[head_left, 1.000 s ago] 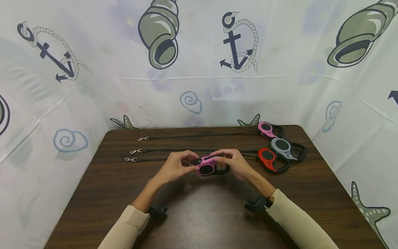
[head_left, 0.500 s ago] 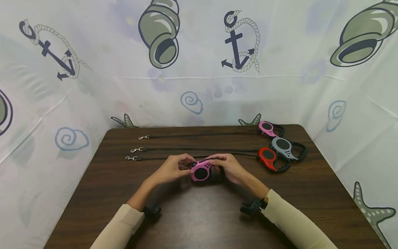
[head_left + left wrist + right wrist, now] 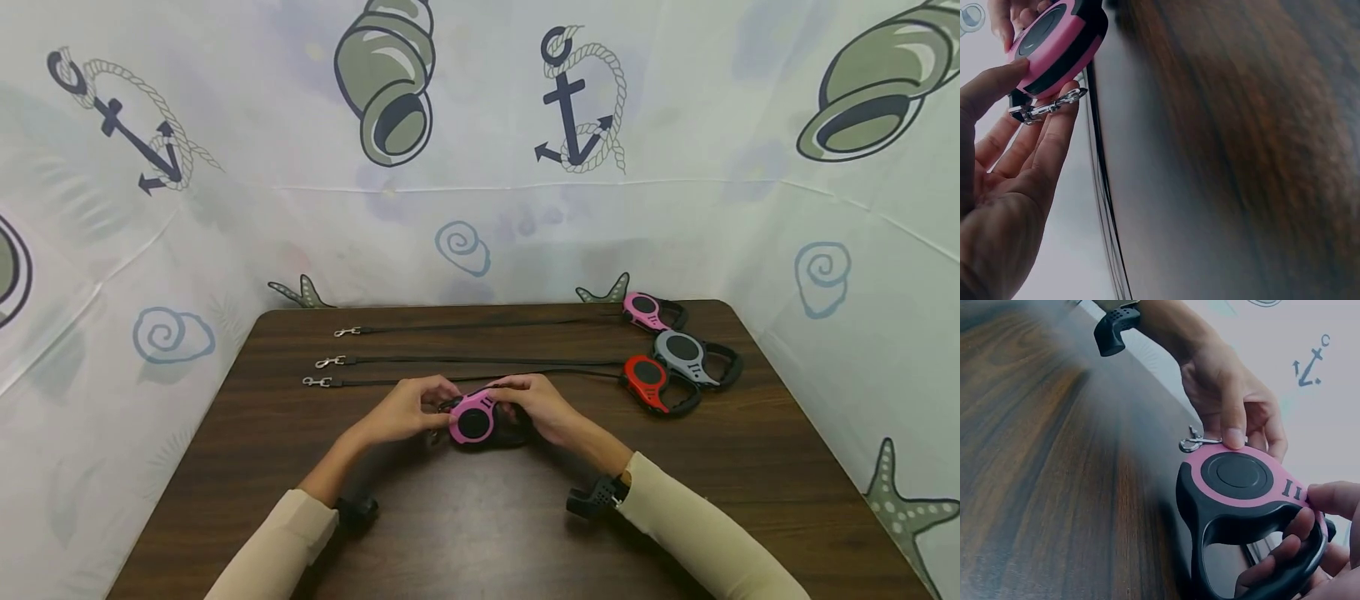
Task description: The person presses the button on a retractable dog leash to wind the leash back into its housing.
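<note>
Both hands hold a pink and black retractable dog leash (image 3: 474, 418) over the middle of the table. My left hand (image 3: 408, 408) pinches the round casing at its cord end, thumb on one face and fingers behind. A silver snap hook (image 3: 1047, 109) hangs out at that end, beside the left fingers. My right hand (image 3: 542, 407) holds the other end, its thumb on the pink casing near the grooves. In the right wrist view, several right fingers curl through the black loop handle (image 3: 1194, 550). The cord is mostly drawn inside the casing.
At the back right of the brown table (image 3: 480, 533) lie a red leash (image 3: 642, 372), a grey leash (image 3: 678, 348) and another pink leash (image 3: 642, 308). Their black cords stretch left to metal snap hooks (image 3: 330, 362). A patterned cloth (image 3: 480, 108) hangs behind.
Both hands have shifted left and slightly toward the person with the pink leash. Its round face has turned more toward the head camera. The leashes at the back lie as before.
</note>
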Demonstrator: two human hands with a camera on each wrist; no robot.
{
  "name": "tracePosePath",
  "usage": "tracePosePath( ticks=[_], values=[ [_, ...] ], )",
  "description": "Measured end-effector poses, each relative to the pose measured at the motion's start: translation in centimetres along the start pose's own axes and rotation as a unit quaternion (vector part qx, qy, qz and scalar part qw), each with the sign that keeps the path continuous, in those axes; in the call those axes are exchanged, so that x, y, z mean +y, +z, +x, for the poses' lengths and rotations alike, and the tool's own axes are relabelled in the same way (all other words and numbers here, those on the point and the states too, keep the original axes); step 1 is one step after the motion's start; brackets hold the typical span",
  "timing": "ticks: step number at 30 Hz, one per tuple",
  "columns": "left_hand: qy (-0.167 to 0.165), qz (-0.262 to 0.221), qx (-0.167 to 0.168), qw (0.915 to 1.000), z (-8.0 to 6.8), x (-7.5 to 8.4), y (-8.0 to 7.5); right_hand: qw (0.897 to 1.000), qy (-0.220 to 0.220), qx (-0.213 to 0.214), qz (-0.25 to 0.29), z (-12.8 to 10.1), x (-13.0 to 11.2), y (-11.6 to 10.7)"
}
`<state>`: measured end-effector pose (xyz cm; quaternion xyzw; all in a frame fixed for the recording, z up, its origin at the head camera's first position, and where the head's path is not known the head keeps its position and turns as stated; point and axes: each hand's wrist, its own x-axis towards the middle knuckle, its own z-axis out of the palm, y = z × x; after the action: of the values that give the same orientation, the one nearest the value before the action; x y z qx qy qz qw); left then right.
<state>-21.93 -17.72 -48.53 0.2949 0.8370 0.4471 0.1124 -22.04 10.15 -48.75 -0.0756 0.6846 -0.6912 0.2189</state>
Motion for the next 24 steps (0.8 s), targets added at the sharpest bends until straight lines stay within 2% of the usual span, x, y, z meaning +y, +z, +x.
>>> tracePosePath(
  ticks=[5,11,24],
  values=[
    [-0.006,0.011,0.003,0.9999,-0.1,-0.6,-0.2,0.999,-0.007,0.008,-0.042,0.6,0.1,0.2],
    [-0.017,0.002,0.003,0.9998,-0.3,-1.2,-0.6,0.994,-0.016,0.030,-0.102,1.2,0.3,0.3],
    [-0.061,-0.029,-0.008,0.9977,-0.5,-1.7,-0.9,0.965,-0.067,0.070,-0.243,2.0,0.8,0.5]
  ],
)
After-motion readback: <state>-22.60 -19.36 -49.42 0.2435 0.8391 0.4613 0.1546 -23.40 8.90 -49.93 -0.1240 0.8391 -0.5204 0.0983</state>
